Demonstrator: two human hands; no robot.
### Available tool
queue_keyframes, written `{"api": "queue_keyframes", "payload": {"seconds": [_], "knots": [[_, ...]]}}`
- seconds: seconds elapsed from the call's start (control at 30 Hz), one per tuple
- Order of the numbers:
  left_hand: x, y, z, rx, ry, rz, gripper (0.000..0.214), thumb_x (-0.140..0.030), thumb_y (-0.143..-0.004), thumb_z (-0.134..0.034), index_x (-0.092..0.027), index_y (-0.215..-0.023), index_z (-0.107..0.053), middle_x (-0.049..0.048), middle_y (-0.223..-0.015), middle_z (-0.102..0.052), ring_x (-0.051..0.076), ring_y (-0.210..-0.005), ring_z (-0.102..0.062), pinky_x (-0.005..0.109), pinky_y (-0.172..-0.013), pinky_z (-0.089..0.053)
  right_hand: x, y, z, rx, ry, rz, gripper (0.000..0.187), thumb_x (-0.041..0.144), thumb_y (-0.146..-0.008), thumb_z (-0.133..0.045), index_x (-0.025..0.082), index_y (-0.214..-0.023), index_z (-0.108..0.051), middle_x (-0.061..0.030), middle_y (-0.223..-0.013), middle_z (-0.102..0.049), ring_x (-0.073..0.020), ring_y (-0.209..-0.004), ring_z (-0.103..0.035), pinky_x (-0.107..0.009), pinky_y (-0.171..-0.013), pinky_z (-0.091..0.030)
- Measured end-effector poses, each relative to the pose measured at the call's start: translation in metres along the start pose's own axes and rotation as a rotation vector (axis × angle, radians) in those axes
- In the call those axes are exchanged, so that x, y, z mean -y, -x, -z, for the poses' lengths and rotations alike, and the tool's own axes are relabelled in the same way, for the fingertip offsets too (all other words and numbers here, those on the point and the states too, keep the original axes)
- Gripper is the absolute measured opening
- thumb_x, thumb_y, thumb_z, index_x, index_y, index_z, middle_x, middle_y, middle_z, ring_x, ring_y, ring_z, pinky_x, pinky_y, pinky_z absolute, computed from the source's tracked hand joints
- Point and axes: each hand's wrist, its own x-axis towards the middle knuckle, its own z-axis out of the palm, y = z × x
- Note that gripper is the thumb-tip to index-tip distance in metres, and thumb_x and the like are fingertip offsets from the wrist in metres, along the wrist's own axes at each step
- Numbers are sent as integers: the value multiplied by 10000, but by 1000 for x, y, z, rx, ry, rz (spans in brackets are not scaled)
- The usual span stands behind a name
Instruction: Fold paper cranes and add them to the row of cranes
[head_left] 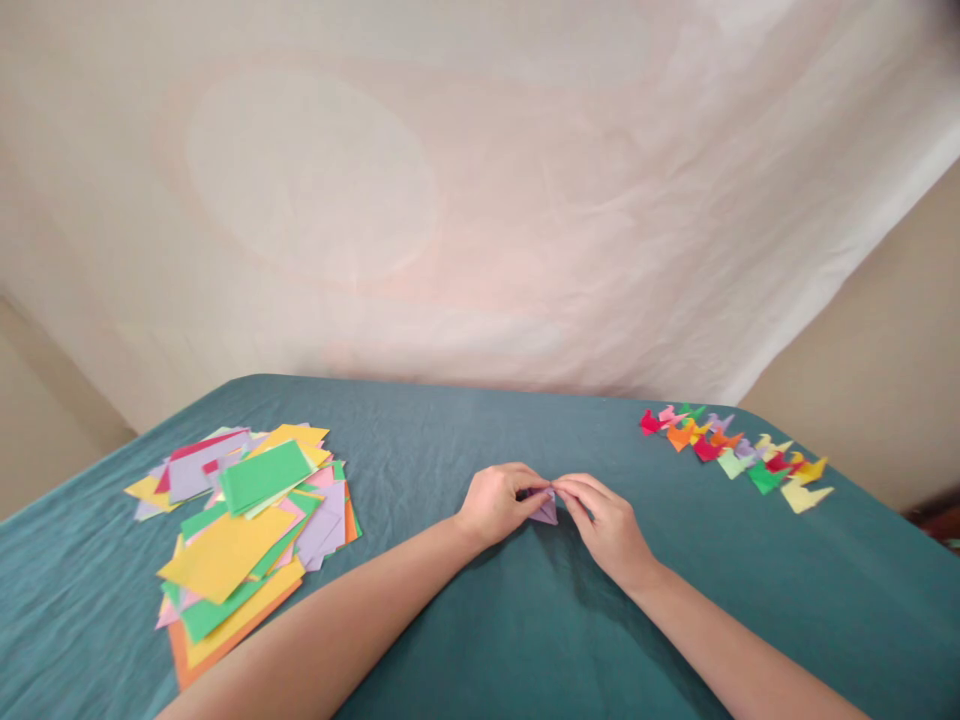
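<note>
Near the middle of the table, a small folded purple paper (546,510) is held up between both hands. My left hand (499,503) pinches it from the left, its fingers covering much of the paper. From the right, the thumb and fingertips of my right hand (606,520) close on the paper's top edge. The two hands' fingertips almost meet there. Only a triangular lower part of the paper shows, so its full shape is hidden.
Loose sheets of coloured paper (255,477) lie in an overlapping heap on the left of the teal-covered table (450,640). Several small folded paper birds (766,478) stand in rows at the right. A pale cloth (480,200) hangs behind the table's far edge.
</note>
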Motion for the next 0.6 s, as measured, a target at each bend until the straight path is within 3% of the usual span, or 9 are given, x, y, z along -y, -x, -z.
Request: {"api": "queue_keyframes", "payload": {"seconds": [0.6], "knots": [[-2, 2, -3, -21, -118, -60, 196, -200, -857, -495, -227, -911, -681, -1, -942, -685, 142, -877, -626, 207, -781, -474, 5, -1, 0, 6, 187, 43, 171, 170, -883, -471, 186, -975, -614, -52, -916, -650, -168, -842, -614, -306, -797, -496]]}}
